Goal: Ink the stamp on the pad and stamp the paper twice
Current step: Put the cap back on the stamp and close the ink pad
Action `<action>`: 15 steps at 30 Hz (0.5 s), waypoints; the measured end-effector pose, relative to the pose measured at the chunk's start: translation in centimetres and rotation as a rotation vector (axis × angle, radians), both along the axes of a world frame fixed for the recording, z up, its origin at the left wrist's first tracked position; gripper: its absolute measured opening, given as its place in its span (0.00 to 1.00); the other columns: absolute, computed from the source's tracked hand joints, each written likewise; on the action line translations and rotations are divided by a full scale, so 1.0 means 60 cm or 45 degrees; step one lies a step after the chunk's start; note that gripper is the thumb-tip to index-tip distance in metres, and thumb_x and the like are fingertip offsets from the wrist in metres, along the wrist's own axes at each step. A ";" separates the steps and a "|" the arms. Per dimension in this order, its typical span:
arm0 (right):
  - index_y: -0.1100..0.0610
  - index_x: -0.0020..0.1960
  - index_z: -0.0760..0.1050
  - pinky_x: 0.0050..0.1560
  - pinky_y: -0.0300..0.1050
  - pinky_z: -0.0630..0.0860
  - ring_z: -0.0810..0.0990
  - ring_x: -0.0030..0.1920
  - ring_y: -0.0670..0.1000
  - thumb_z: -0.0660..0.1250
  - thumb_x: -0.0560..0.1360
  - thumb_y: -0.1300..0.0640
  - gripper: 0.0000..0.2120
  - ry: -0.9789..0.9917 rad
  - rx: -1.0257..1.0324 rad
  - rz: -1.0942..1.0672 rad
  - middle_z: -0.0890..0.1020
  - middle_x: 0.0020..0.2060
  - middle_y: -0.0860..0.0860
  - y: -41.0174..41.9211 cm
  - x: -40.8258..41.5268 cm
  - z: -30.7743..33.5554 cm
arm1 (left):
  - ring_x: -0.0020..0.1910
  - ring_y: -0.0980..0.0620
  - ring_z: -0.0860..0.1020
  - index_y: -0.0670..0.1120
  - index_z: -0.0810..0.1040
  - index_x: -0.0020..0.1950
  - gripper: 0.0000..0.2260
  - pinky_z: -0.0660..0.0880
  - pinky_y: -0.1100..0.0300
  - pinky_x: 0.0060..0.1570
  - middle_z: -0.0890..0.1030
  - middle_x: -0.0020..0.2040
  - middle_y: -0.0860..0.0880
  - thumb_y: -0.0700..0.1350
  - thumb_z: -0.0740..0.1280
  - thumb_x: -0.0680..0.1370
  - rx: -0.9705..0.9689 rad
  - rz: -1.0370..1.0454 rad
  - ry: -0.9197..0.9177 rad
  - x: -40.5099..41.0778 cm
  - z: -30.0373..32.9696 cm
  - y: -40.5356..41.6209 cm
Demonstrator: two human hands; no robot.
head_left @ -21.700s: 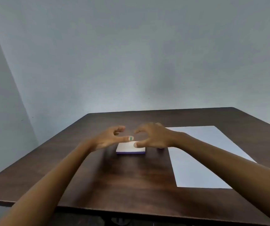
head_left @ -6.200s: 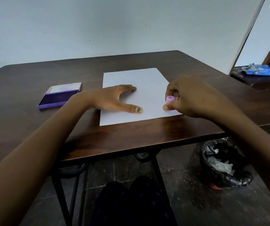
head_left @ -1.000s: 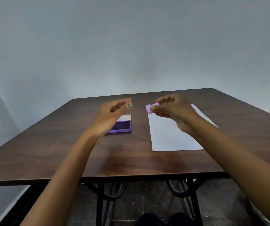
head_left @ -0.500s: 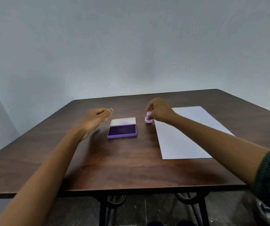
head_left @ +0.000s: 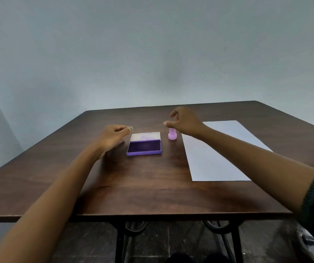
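Note:
The small pink stamp [head_left: 172, 134] stands upright on the dark wooden table [head_left: 152, 186], between the ink pad and the paper. My right hand [head_left: 185, 121] hovers just above it, fingers apart, holding nothing. The purple ink pad [head_left: 144, 146] lies open with its lid tipped back. My left hand [head_left: 114, 136] floats just left of the pad, fingers loosely curled and empty. The white sheet of paper [head_left: 222, 150] lies flat at the right; no stamp marks are discernible on it from here.
The table's front edge runs across the lower view, with black metal legs [head_left: 123, 242] under it. A plain grey wall stands behind the table. A bit of crinkled plastic [head_left: 311, 243] shows at the lower right on the floor.
My right hand set the stamp down beside the ink pad and let go, lifting slightly. My left hand drifted closer to the pad's left side.

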State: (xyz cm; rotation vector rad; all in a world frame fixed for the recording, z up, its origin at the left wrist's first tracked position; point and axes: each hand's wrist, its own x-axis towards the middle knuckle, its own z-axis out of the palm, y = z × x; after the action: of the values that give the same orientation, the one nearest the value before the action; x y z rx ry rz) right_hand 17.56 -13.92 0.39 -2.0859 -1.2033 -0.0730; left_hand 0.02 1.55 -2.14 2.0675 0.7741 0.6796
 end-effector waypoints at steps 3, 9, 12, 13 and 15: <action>0.63 0.50 0.80 0.47 0.46 0.73 0.80 0.48 0.55 0.67 0.73 0.55 0.13 -0.027 0.009 0.055 0.84 0.49 0.57 0.008 -0.008 0.015 | 0.45 0.53 0.75 0.45 0.80 0.59 0.13 0.67 0.65 0.32 0.78 0.52 0.52 0.49 0.64 0.78 0.059 0.024 0.065 0.005 0.004 0.007; 0.56 0.46 0.82 0.63 0.57 0.72 0.76 0.60 0.59 0.63 0.74 0.56 0.09 -0.161 -0.395 0.167 0.83 0.55 0.55 0.050 -0.010 0.016 | 0.46 0.50 0.74 0.40 0.81 0.55 0.10 0.70 0.59 0.46 0.80 0.50 0.45 0.43 0.65 0.78 0.068 0.046 0.174 0.027 0.003 0.028; 0.57 0.49 0.79 0.67 0.58 0.66 0.72 0.63 0.61 0.62 0.75 0.53 0.10 -0.246 -0.529 0.111 0.81 0.58 0.55 0.075 0.001 0.010 | 0.42 0.52 0.74 0.38 0.81 0.56 0.11 0.70 0.61 0.43 0.80 0.48 0.45 0.39 0.65 0.77 0.129 0.044 0.237 0.037 0.002 0.039; 0.58 0.52 0.78 0.67 0.58 0.64 0.71 0.64 0.60 0.62 0.75 0.53 0.11 -0.265 -0.555 0.087 0.81 0.58 0.56 0.083 0.005 0.008 | 0.37 0.53 0.74 0.38 0.81 0.56 0.11 0.70 0.61 0.40 0.81 0.47 0.44 0.39 0.65 0.77 0.148 0.053 0.245 0.040 0.002 0.043; 0.57 0.54 0.78 0.65 0.57 0.62 0.67 0.66 0.60 0.62 0.75 0.52 0.13 -0.282 -0.597 0.050 0.80 0.58 0.55 0.097 0.009 0.005 | 0.33 0.54 0.74 0.39 0.82 0.55 0.11 0.69 0.61 0.40 0.83 0.49 0.42 0.40 0.66 0.76 0.178 0.083 0.249 0.044 0.002 0.049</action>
State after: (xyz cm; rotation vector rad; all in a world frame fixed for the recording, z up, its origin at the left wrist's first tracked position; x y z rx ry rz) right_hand 18.08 -8.12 0.70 -2.5070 -1.5072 -0.0019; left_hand 2.67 4.48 -2.01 2.2691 0.9302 0.5866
